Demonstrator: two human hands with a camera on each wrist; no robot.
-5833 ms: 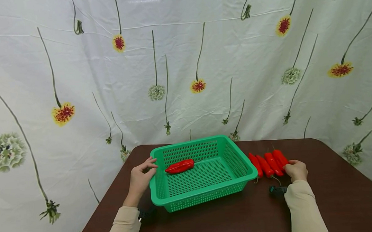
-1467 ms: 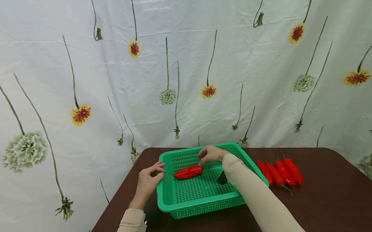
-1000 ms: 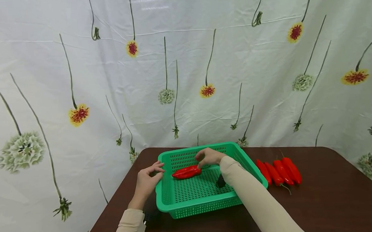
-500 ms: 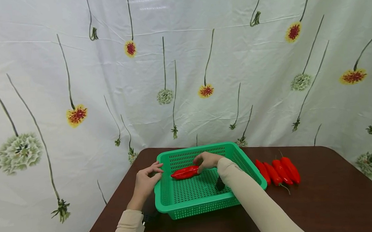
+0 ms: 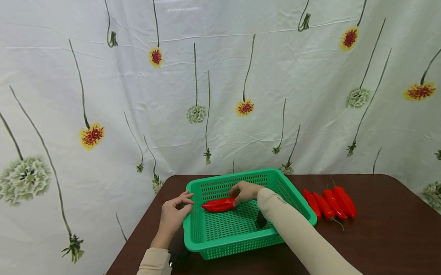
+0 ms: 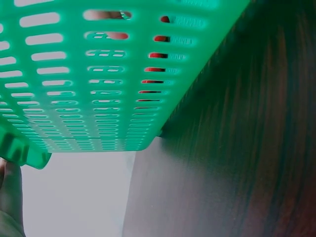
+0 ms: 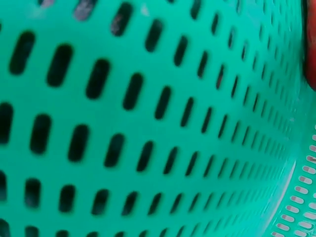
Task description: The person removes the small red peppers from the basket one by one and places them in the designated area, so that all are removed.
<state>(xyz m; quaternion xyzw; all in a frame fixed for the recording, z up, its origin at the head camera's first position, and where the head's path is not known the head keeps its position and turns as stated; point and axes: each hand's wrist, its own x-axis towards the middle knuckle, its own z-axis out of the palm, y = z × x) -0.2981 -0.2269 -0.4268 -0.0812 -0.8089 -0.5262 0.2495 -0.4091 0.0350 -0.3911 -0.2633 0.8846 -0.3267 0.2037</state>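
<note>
A green plastic basket [image 5: 243, 240] with slotted walls stands on the dark table. At its left rim my left hand [image 5: 172, 217] holds on, thumb and fingers at the edge; in the left wrist view a bit of that hand [image 6: 11, 192] shows below the rim. My right hand [image 5: 246, 191] reaches inside the basket and grips the stem end of a long red pepper [image 5: 217, 205], fingers curled over it and thumb on the near side. That end is partly hidden by the hand. Red skin of the pepper [image 7: 311, 49] shows at the right wrist view's edge.
Several red peppers [image 5: 332, 204] lie side by side on the table [image 5: 387, 224], right of the basket, one stem pointing forward. A pale curtain [image 5: 218, 84] printed with flowers hangs behind the table. A black wrist camera [image 5: 261, 220] hangs within the basket.
My right hand has gone from the peppers on the right into the basket, then lowered onto the pepper there. That pepper has shifted slightly. My left hand stays at the rim.
</note>
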